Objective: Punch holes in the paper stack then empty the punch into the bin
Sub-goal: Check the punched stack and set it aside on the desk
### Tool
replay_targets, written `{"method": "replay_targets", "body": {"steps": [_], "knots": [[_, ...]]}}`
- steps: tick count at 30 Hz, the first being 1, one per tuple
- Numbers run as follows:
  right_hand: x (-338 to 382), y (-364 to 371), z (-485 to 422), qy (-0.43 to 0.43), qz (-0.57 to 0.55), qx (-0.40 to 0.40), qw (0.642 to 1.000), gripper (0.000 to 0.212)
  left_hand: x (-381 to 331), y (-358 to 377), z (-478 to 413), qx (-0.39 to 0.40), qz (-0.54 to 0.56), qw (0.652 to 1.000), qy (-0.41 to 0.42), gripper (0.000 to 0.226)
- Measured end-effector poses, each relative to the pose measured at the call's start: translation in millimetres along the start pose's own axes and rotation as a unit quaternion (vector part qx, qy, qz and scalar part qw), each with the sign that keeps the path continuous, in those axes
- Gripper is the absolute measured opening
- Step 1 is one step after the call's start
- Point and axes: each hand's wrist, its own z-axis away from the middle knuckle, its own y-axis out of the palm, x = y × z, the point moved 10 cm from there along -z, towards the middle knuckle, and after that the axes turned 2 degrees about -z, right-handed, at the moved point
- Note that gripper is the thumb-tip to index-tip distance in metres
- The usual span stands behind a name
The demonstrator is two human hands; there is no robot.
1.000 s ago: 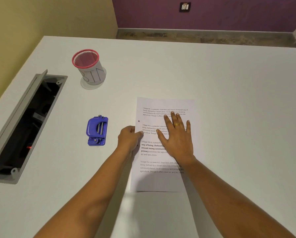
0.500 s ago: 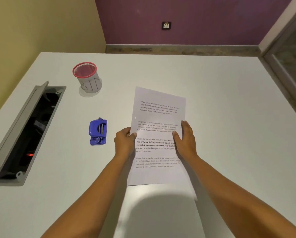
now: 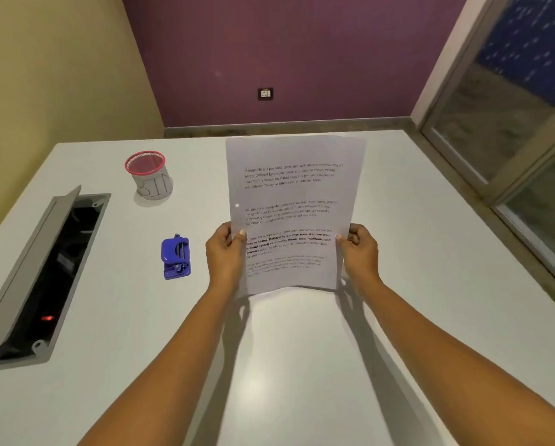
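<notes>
1. A paper stack (image 3: 293, 194) printed with text is held upright over the middle of a white table (image 3: 301, 365). A small hole shows near its left edge.
2. The left hand (image 3: 226, 249) pinches the stack's left edge and the right hand (image 3: 359, 249) pinches its right edge, thumbs in front.
3. A blue hole punch (image 3: 175, 257) lies on the table near the left hand, not touching it.
4. A red-rimmed bin (image 3: 150, 178) stands toward the far left corner.
5. An open grey cable hatch (image 3: 41, 272) runs along the left edge.
</notes>
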Motion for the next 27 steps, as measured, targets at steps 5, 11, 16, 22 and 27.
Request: {"method": "replay_targets", "body": {"steps": [5,11,16,22,27], "knots": [[22.8,-28.8,7.8,-0.047,-0.027,-0.025,0.998,0.010,-10.9,19.3,8.6,0.030,0.043,0.998,0.028,0.023],[-21.8,-47.4,3.7,-0.006,0.045,0.000,0.999,0.016,39.2,40.9,14.5,0.057,-0.020,0.997,-0.037,0.012],[-75.2,-58.4,-13.1,0.049,0.113,0.032,0.992,0.014,85.8,43.1,15.5,0.027,-0.126,0.986,-0.103,0.018],[-101.2,-68.2,-64.4,0.099,0.118,0.108,0.982,0.021,84.6,83.4,2.6,-0.019,-0.167,0.980,-0.107,0.013],[-114.0,-85.1,-111.4,0.176,0.014,0.122,0.977,0.028,71.4,148.9,-15.4,-0.037,-0.178,0.978,-0.101,0.022]]}}
